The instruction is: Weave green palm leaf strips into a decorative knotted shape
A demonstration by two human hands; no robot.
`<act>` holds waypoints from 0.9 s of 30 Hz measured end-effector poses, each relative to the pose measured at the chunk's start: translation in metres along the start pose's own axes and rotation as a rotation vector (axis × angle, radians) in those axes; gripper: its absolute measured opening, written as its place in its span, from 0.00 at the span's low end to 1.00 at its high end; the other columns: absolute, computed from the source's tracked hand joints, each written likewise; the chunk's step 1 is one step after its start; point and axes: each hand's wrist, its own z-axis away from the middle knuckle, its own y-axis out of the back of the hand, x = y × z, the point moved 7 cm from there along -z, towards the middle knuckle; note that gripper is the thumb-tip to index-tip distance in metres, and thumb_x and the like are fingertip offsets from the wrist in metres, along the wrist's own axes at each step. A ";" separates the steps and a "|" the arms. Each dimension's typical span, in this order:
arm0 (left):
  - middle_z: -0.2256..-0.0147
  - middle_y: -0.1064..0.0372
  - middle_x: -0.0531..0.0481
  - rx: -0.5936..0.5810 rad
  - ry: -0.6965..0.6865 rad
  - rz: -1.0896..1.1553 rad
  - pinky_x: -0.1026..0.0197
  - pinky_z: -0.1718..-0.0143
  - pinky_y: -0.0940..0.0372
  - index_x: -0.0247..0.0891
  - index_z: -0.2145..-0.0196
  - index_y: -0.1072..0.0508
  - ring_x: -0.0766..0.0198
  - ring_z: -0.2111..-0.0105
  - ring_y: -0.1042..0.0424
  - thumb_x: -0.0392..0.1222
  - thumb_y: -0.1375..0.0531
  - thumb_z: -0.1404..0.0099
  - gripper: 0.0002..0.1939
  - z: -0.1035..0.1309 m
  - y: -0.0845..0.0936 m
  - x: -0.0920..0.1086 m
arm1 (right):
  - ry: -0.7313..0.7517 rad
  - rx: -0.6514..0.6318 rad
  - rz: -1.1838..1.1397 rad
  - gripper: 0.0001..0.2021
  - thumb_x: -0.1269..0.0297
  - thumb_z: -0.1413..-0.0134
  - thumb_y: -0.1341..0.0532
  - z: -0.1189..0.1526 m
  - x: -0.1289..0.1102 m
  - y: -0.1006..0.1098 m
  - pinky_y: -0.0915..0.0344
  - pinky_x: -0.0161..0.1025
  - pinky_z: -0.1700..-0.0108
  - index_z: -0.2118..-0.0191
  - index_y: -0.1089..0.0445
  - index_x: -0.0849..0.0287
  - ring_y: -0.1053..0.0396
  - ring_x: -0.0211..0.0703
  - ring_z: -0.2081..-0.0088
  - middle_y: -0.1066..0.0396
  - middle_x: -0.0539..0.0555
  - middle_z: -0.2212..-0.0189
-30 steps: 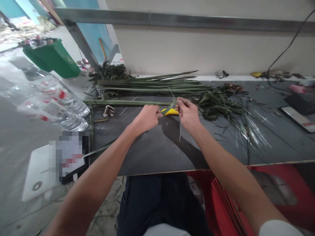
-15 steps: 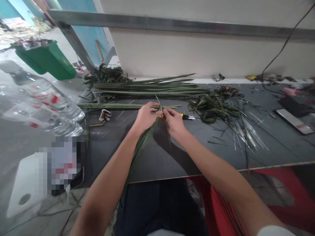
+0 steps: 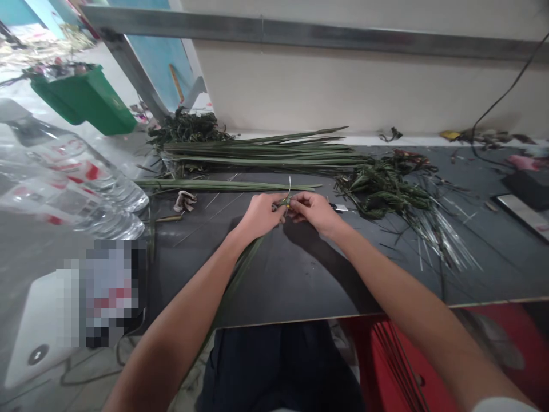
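My left hand [image 3: 262,215] is closed on a bunch of long green leaf strips [image 3: 245,264], which trail down toward the table's front edge. A thin pale wire [image 3: 289,183] stands up from the folded leaf [image 3: 285,201] at my left fingertips. My right hand [image 3: 316,212] meets it from the right, thumb and fingers pinched at the leaf; the exact contact is partly hidden. Behind the right hand lies a utility knife [image 3: 338,208], its blade end showing and its handle mostly covered.
Long cut leaves [image 3: 257,153] lie across the back of the dark table [image 3: 295,286]. Woven green leaf pieces [image 3: 377,186] with clear wires [image 3: 446,234] are at right. Water bottles [image 3: 86,154], a phone [image 3: 525,214] and a green bin [image 3: 83,97] stand or lie around.
Both hands have shifted slightly down and right in view, with the right wrist turned. The wire now stands more upright, and the knife's yellow handle is more covered.
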 end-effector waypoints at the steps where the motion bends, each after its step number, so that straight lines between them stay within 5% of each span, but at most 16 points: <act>1: 0.70 0.21 0.47 -0.009 0.015 0.051 0.60 0.70 0.25 0.33 0.44 0.24 0.61 0.74 0.21 0.35 0.40 0.35 0.21 0.000 -0.001 -0.004 | -0.006 -0.049 0.037 0.21 0.48 0.62 0.23 0.000 -0.002 -0.001 0.28 0.37 0.71 0.69 0.25 0.59 0.28 0.39 0.73 0.25 0.51 0.76; 6: 0.70 0.22 0.47 0.006 0.102 0.262 0.62 0.72 0.25 0.28 0.42 0.26 0.64 0.77 0.23 0.32 0.39 0.35 0.23 -0.002 -0.003 -0.018 | -0.002 -0.229 0.154 0.21 0.44 0.54 0.28 0.002 -0.006 -0.008 0.27 0.39 0.68 0.67 0.24 0.59 0.27 0.40 0.71 0.24 0.53 0.73; 15: 0.75 0.23 0.48 -0.059 0.164 0.378 0.63 0.71 0.25 0.28 0.45 0.23 0.65 0.76 0.23 0.29 0.39 0.34 0.20 0.003 -0.016 -0.018 | 0.041 -0.133 0.183 0.23 0.40 0.52 0.30 0.002 0.001 -0.010 0.34 0.35 0.75 0.74 0.28 0.59 0.33 0.36 0.80 0.29 0.49 0.80; 27: 0.74 0.23 0.48 -0.055 0.258 0.507 0.63 0.71 0.25 0.30 0.35 0.34 0.65 0.77 0.23 0.30 0.41 0.30 0.27 0.010 -0.015 -0.013 | 0.044 -0.078 0.124 0.21 0.45 0.47 0.32 0.010 -0.003 -0.017 0.45 0.30 0.85 0.75 0.33 0.58 0.42 0.31 0.85 0.38 0.45 0.86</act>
